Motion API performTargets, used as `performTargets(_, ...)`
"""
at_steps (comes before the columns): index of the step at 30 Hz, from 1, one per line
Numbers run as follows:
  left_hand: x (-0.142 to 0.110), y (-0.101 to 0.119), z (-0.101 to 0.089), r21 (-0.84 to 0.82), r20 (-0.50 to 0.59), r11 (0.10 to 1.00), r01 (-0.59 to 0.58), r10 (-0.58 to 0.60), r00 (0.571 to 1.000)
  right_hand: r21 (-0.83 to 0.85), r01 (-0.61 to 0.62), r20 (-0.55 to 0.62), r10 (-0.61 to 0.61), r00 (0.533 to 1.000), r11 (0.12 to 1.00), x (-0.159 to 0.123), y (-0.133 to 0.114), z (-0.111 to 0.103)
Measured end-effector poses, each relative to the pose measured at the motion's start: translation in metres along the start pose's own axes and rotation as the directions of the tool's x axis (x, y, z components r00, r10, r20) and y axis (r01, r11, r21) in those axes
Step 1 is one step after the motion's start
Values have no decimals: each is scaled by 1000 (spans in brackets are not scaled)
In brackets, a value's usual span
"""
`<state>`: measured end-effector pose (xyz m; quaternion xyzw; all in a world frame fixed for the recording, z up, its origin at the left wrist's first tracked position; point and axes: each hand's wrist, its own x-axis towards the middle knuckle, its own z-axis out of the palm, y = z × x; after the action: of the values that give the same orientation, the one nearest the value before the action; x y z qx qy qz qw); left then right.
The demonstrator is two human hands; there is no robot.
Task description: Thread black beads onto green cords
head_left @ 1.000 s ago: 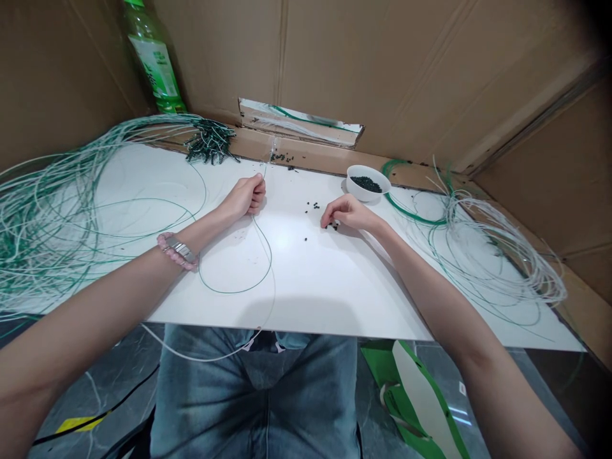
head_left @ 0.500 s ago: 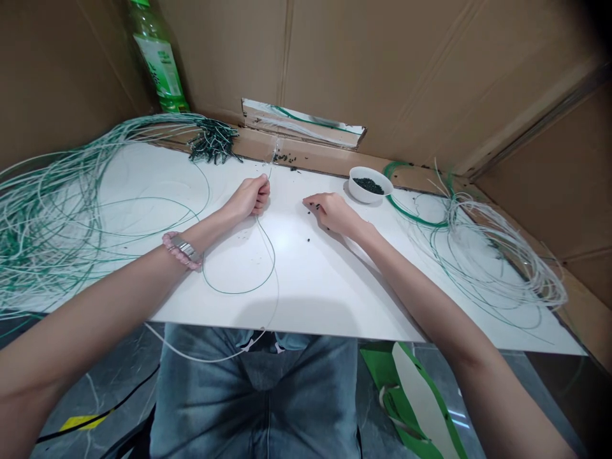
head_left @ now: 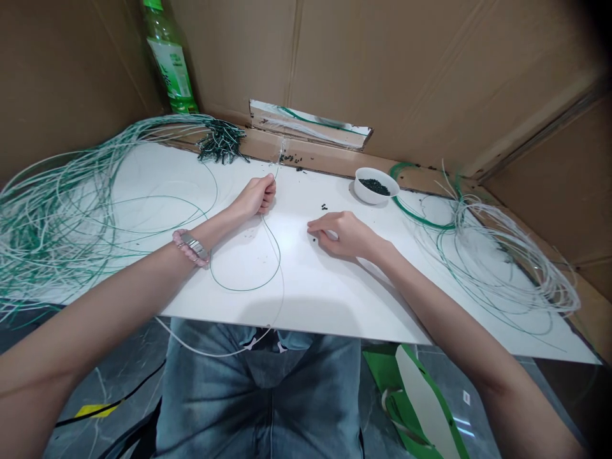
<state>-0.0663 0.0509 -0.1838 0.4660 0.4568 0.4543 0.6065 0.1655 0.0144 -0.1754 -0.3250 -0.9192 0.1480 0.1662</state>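
A: What do we check first?
B: Left hand closed on the green strand, tip protruding; right hand apart, low near a dark bead, grip unclear. We pinch lightly off the surface; the bowl stands beyond.

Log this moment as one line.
left hand: closed on green wire | right hand: by a loose bead, grip unclear | bowl: holds dark beads, beyond right hand

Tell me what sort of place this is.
Probably a small handwork station: cardboard walls surround a white table holding heaped green and white wires and a bowl of tiny dark pieces.
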Motion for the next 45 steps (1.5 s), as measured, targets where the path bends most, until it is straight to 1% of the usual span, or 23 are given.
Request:
performTargets(3,0,-1,0,-2,5,1000,0,0,1000,-71,64,23,-62,998,995,-11,-9,5)
performTargets(6,1,-2,-1,-1,13,1000,-1,1,1000,-136,85,22,-83,996,987,-15,-11,11)
performTargets(10,2,-3,-3,3,15,1000,-12,12,1000,-190,93,19,-91,996,977,-16,-2,12)
performTargets(15,3,-4,-3,7,26,1000,-11,11,1000,-203,85,7,-85,996,975,-20,13,2)
performTargets(17,2,-4,-3,9,25,1000,-9,9,1000,-191,61,-19,-66,998,980,-20,19,-2)
performTargets(19,2,-3,-2,12,24,1000,-5,5,1000,-173,5,-87,-20,996,985,-16,26,-7)
performTargets(22,2,-2,-1,21,23,1000,3,-3,1000,-135,-140,-226,108,968,981,-4,40,-10)
performTargets(24,1,-1,0,26,17,1000,6,-7,1000,-99,-223,-259,191,947,970,5,49,-9)
performTargets(27,-1,0,1,32,8,999,14,-14,1000,-54,-286,-232,267,935,957,14,57,-3)
performTargets(32,-1,0,2,48,1,999,19,-20,1000,-35,-356,-228,340,913,934,18,56,4)
performTargets(39,1,-1,1,56,8,998,12,-13,1000,-33,-389,-214,374,903,921,20,56,3)
performTargets(45,1,-1,1,57,7,998,13,-13,1000,-27,-384,-196,372,907,923,19,58,2)
